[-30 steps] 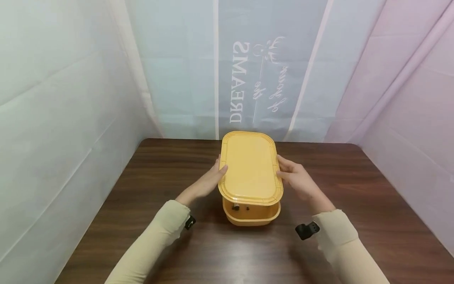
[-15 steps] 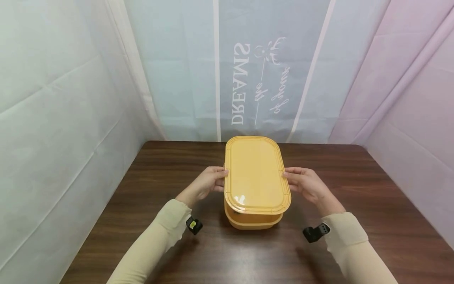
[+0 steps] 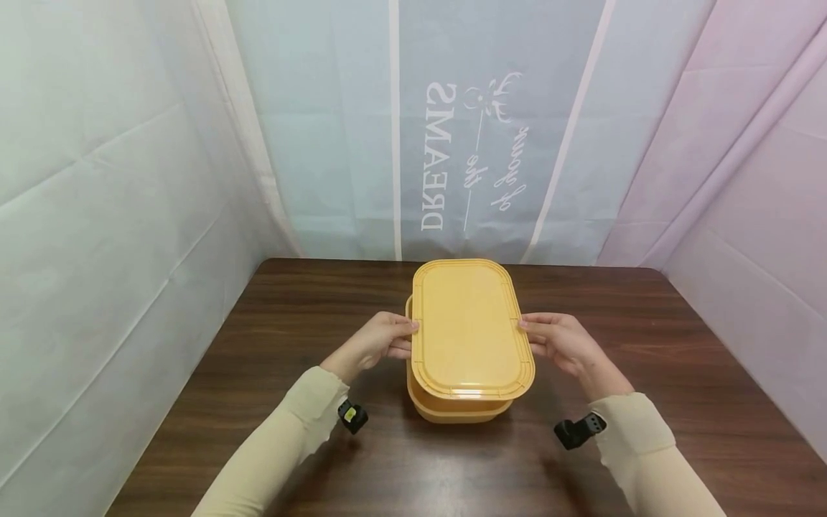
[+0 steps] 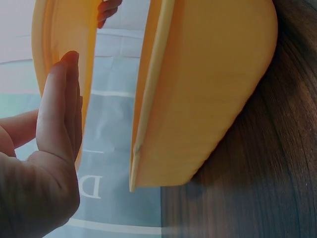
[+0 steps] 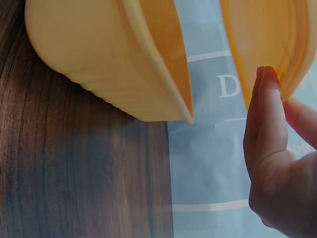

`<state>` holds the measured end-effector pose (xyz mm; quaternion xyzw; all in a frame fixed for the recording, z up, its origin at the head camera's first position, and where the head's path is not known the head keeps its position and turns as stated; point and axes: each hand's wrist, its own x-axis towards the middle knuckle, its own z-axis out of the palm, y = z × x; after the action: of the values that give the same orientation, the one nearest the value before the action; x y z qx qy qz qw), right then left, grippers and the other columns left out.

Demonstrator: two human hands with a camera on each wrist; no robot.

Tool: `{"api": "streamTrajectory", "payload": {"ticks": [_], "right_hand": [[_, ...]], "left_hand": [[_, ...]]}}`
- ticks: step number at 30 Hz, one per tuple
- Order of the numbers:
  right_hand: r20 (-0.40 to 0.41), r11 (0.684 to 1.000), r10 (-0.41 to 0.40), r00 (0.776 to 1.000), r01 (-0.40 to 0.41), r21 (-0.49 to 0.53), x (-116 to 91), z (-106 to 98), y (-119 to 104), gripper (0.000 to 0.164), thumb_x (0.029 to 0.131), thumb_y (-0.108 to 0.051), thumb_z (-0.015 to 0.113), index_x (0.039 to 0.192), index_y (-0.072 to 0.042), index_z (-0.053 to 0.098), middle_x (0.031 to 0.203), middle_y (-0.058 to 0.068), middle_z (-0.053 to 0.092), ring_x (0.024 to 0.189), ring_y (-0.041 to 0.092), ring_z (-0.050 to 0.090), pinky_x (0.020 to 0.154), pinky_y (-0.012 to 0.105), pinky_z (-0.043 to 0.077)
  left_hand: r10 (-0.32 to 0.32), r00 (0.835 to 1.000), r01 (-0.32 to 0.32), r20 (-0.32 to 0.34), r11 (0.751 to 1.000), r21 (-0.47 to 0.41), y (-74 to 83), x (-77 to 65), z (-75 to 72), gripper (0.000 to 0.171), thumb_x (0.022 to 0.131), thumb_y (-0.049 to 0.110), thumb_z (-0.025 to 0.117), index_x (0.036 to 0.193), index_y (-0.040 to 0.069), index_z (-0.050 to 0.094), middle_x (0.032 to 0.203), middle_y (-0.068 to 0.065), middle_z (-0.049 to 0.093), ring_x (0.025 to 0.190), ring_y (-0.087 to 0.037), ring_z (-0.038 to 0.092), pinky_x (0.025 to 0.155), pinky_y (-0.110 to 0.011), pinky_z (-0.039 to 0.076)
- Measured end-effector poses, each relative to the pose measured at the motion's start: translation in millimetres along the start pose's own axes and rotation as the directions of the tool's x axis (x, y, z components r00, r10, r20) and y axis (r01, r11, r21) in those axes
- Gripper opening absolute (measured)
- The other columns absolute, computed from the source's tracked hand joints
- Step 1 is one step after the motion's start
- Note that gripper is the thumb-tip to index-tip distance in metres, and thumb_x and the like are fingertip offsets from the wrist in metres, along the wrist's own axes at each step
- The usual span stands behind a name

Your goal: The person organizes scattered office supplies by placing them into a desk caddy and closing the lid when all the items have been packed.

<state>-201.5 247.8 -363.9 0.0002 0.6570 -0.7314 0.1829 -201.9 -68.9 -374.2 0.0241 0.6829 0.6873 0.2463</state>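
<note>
Between my hands is a yellow rectangular lid (image 3: pixel 472 327) with rounded corners, held above a yellow plastic box (image 3: pixel 452 415) on the table. My left hand (image 3: pixel 377 341) pinches the lid's left edge, thumb on top and fingers below. On the opposite edge my right hand (image 3: pixel 565 343) pinches it the same way. Both wrist views show a gap between the lid (image 4: pixel 64 34) and the rim of the box (image 5: pixel 99 44). From the head view, the lid hides most of the box's inside.
The box stands on a dark wood-grain table (image 3: pixel 310 301). Behind it hangs a blue-grey cloth (image 3: pixel 349 143) with mirrored lettering. Pale cloth walls (image 3: pixel 129 215) close in the left and right sides. A small black device sits at each wrist.
The lid has come down and slightly right over the box, covering more of its opening. Dark small things seen inside the box earlier are now hidden. Both hands have moved with the lid.
</note>
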Motion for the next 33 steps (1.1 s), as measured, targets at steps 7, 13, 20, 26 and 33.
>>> {"api": "streamTrajectory", "payload": {"ticks": [7, 13, 20, 26, 33], "right_hand": [[-0.026, 0.998, -0.054, 0.998, 0.055, 0.026, -7, 1, -14, 0.014, 0.092, -0.005, 0.060, 0.104, 0.002, 0.058, 0.087, 0.000, 0.070, 0.082, 0.012, 0.068, 0.073, 0.027, 0.055], [-0.042, 0.995, -0.095, 0.995, 0.096, 0.031, -14, 4, -34, 0.005, 0.091, -0.006, 0.062, 0.096, -0.004, 0.063, 0.086, 0.001, 0.070, 0.080, 0.012, 0.068, 0.071, 0.028, 0.056], [-0.074, 0.973, -0.189, 0.979, 0.177, -0.148, -19, 16, -54, 0.036, 0.090, -0.009, 0.064, 0.114, 0.015, 0.055, 0.084, 0.000, 0.070, 0.077, 0.013, 0.068, 0.071, 0.031, 0.056], [-0.085, 0.917, -0.271, 0.959, 0.230, -0.326, -24, 37, -67, 0.042, 0.091, -0.010, 0.063, 0.116, 0.022, 0.052, 0.085, 0.000, 0.069, 0.074, 0.012, 0.069, 0.070, 0.032, 0.056], [-0.105, 0.879, -0.289, 0.952, 0.220, -0.424, -26, 52, -75, 0.039, 0.089, -0.009, 0.064, 0.112, 0.021, 0.056, 0.085, 0.008, 0.068, 0.069, 0.013, 0.069, 0.065, 0.031, 0.057]], "left_hand": [[-0.032, 0.997, 0.036, -0.067, 0.997, 0.066, 3.0, 6.2, -1.1, 0.026, 0.093, 0.006, 0.058, 0.109, -0.014, 0.060, 0.075, -0.009, 0.066, 0.061, -0.011, 0.065, 0.065, -0.026, 0.056], [0.005, 0.998, 0.004, -0.066, 0.991, 0.137, 1.4, 13.2, 5.8, 0.021, 0.091, 0.003, 0.059, 0.103, -0.014, 0.063, 0.074, -0.010, 0.067, 0.062, -0.012, 0.065, 0.066, -0.026, 0.056], [-0.015, 0.998, 0.021, -0.062, 0.995, 0.097, 3.6, 17.5, 15.1, 0.030, 0.096, 0.013, 0.055, 0.108, -0.014, 0.061, 0.092, -0.021, 0.068, 0.085, -0.029, 0.069, 0.076, -0.036, 0.055], [-0.038, 0.998, 0.044, -0.059, 0.993, 0.107, 14.3, 14.7, 17.3, 0.043, 0.097, 0.023, 0.053, 0.116, -0.016, 0.056, 0.107, -0.028, 0.064, 0.103, -0.037, 0.062, 0.077, -0.035, 0.055], [0.103, 0.993, -0.087, -0.065, 0.971, 0.222, 77.0, 16.5, 27.9, 0.032, 0.095, 0.017, 0.057, 0.102, -0.013, 0.064, 0.086, -0.023, 0.069, 0.079, -0.030, 0.070, 0.072, -0.036, 0.056]]}}
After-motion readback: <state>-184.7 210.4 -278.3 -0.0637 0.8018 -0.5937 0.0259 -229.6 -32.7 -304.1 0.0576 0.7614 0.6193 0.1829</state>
